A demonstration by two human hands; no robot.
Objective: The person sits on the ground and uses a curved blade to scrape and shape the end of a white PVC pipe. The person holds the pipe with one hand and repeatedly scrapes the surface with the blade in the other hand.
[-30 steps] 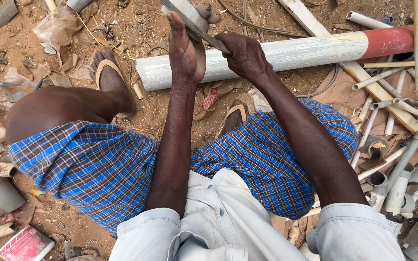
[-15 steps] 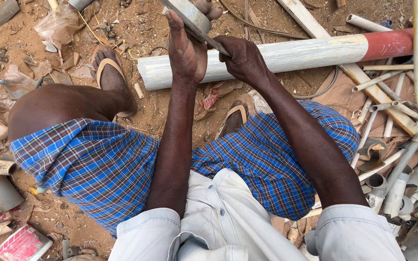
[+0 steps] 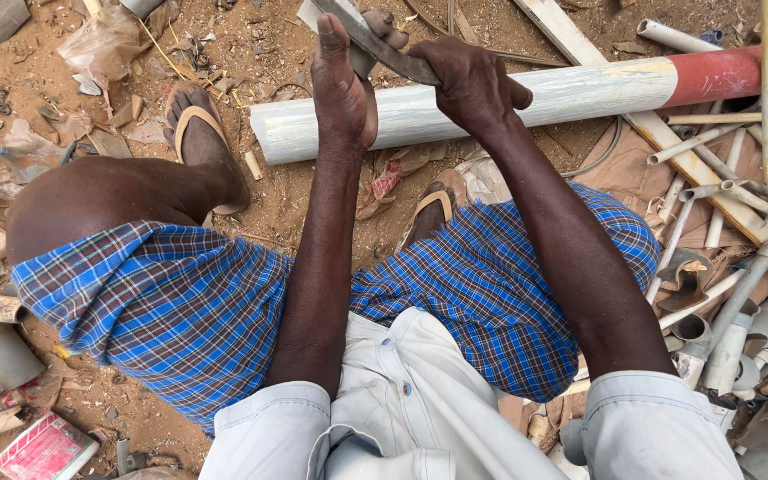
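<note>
Grey metal blade (image 3: pixel 384 49) in the tight grip of both left hand (image 3: pixel 344 84) and right hand (image 3: pixel 468 80), above white red-ended pipe (image 3: pixel 580 89).

- Flat red and white carton (image 3: pixel 44 449): lies on the dirt at the bottom left corner, tilted, partly crushed.
- Crumpled clear plastic bag (image 3: pixel 108 40): top left, on the dirt near the sandalled foot.
- No signs or screens in view.
</note>
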